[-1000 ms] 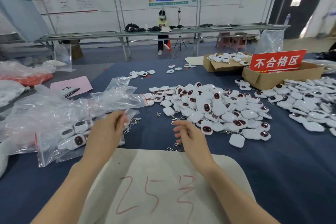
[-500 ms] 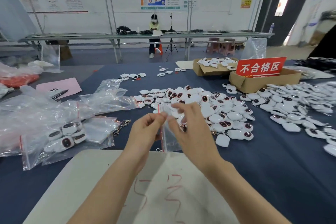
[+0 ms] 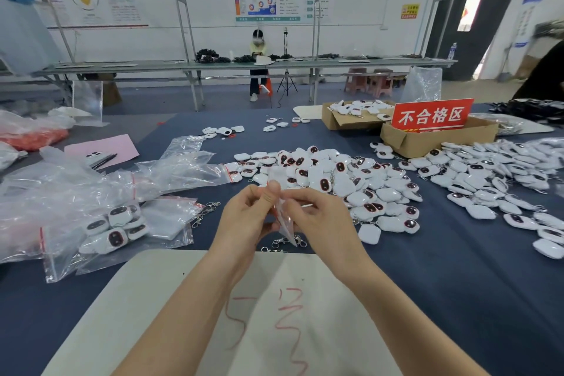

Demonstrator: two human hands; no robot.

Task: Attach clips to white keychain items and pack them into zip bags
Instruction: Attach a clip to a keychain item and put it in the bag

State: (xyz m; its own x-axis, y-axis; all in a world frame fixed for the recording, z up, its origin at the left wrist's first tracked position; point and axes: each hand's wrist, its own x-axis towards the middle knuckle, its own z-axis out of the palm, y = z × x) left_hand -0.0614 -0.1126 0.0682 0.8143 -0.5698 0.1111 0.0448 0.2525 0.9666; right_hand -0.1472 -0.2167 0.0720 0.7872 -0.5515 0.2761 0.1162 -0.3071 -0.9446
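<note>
Head view looks down at two hands that meet over the near middle of the counter (image 3: 457, 284). The left hand (image 3: 244, 223) and the right hand (image 3: 317, 217) each pinch the top of one small clear zip bag (image 3: 287, 227) between thumb and fingertips. The bag hangs between them, just above some loose clips (image 3: 282, 242) and the far edge of a white board (image 3: 171, 299) with red writing. The bag looks empty, and I cannot tell if its mouth is already open.

The step in hand seems to be opening this bag. To do it well, I think each hand should hold only one wall of the plastic, close to the zip strip, and pull apart gently, so the seal parts without tearing the film. Then one hand can keep the mouth wide while the other hand brings an item.

Counted:
- One bag is in the hands, with two or three clips under it.
- One filled bag (image 3: 116, 232) lies at the near left, with about five items inside.
- The white keychain items (image 3: 329, 180) lie in one big pile behind the hands, and a second pile (image 3: 494, 180) is at the right; both are too many to count.
- Two cardboard boxes (image 3: 427, 140) stand at the far right, and one carries a red sign (image 3: 432, 116).
- One pink paper (image 3: 103, 146) is at the far left.
</note>
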